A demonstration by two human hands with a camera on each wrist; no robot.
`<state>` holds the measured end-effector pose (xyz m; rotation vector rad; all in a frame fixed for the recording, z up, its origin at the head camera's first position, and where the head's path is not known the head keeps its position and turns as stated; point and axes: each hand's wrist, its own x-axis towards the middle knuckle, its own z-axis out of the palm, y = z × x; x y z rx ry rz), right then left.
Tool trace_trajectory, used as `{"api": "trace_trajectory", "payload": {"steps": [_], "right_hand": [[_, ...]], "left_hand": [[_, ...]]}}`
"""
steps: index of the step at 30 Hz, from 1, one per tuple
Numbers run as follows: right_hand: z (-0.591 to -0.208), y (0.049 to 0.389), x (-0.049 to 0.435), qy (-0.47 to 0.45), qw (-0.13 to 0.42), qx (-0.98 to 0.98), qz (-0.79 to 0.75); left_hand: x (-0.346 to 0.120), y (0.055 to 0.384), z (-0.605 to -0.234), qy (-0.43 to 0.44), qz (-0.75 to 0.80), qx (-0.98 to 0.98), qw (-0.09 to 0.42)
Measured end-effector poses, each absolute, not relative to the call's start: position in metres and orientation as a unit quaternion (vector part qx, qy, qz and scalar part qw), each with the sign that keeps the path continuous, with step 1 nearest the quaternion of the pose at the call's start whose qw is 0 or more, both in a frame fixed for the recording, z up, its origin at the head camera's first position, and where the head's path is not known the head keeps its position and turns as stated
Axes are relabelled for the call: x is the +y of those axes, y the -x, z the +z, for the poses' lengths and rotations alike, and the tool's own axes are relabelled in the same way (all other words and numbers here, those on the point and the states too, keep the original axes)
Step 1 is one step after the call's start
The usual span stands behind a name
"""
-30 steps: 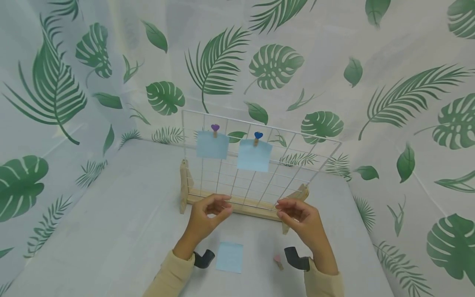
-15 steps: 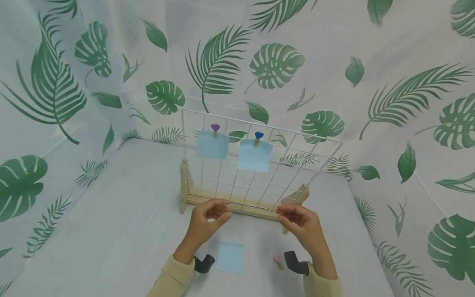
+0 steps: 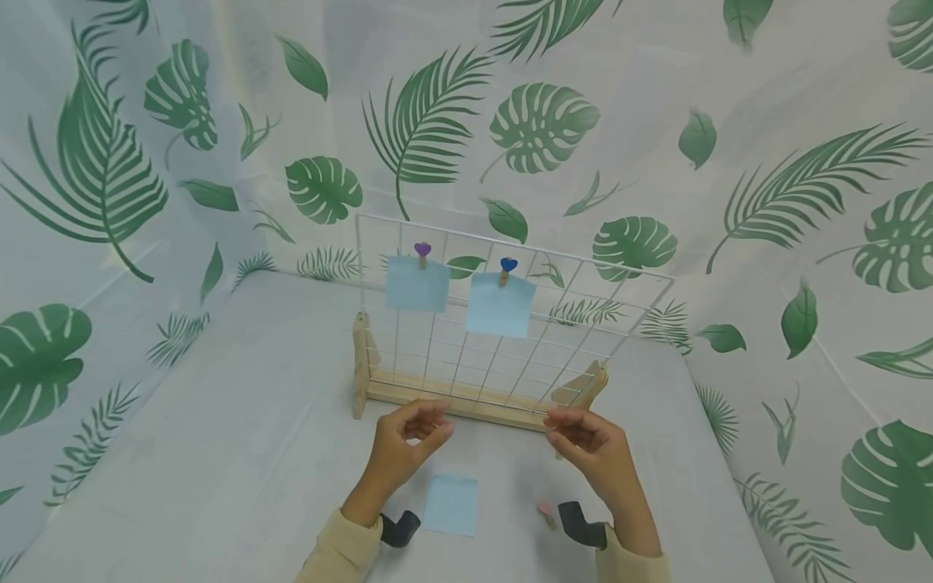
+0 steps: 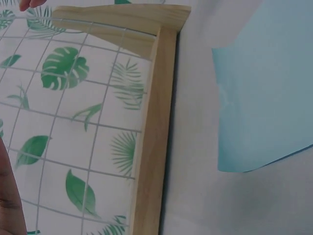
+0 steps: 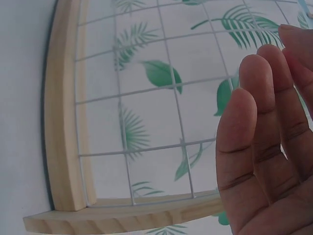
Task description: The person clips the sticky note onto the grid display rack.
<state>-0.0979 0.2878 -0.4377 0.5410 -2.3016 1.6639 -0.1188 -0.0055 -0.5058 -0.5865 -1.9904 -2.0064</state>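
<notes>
Both bare hands hover before a white wire grid in a wooden stand. The left hand is loosely bent, thumb and fingertips apart, with nothing held. Across from it the right hand has a similar loose shape and is likewise without an object; its fingers show in the right wrist view. Below and between them a light blue paper note lies on the table, also large in the left wrist view. A small clothespin with a pink top lies near the right wrist.
Two blue notes hang on the grid, one under a purple heart clothespin, the other under a blue heart clothespin. Black mounts sit at the wrists. A leaf-print curtain surrounds the white table.
Both hands have sunk slightly back toward the person, away from the grid's base. The notes and clothespins have stayed in place.
</notes>
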Motion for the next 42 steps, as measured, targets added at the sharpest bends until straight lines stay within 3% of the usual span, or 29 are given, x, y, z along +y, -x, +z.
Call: {"api": "trace_trajectory", "payload": {"steps": [24, 42], "right_hand": [[-0.458, 0.09, 0.294, -0.144, 0.11, -0.798, 0.575], [-0.474, 0.085, 0.298, -0.084, 0.086, -0.821, 0.557]], "left_hand": [[-0.008, 0.111, -0.529, 0.174, -0.684, -0.7, 0.111], [-0.006, 0.104, -0.542, 0.125, -0.692, -0.708, 0.068]]}}
